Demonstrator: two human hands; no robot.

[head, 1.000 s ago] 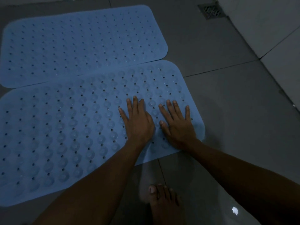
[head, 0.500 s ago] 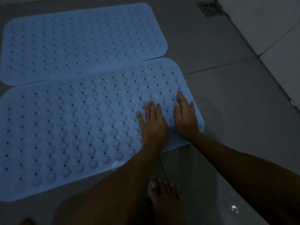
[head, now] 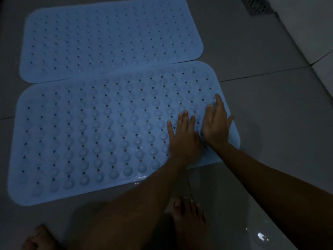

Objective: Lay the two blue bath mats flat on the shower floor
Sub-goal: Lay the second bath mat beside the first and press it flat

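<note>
- Both hands have travelled rightward along the near bath mat (head: 100,138) since a second ago, from a spot well inside it to its right end.
- My left hand (head: 183,139) lies palm down on the near bath mat, fingers spread wide, holding nothing.
- My right hand (head: 217,126) lies just beside it, also flat and open, holding nothing; its outer fingers reach over the mat's right edge toward the floor tile (head: 281,127).
- Near bath mat: lies on the floor tile with its suction cups facing up. No raised corner or fold is visible, though the light is dim.
- Far bath mat (head: 111,38): lies flat behind the near one. Their long edges meet, and the near mat appears to overlap the far one slightly at the seam; I cannot tell for certain.
- Floor drain (head: 257,5): sits at the far right, well apart from both mats and uncovered.
- My right foot (head: 189,226) stands on wet tile just in front of the near mat; my left foot (head: 38,239) shows at the bottom edge.
- Assessment: the pressing pass has reached the last end of the second mat, so the task is nearly complete.
- Remaining step, as I judge it: press down the right edge, then lift both hands clear.
- Caution: the tile in front of the mat gleams with water, so footing may be slippery.
</note>
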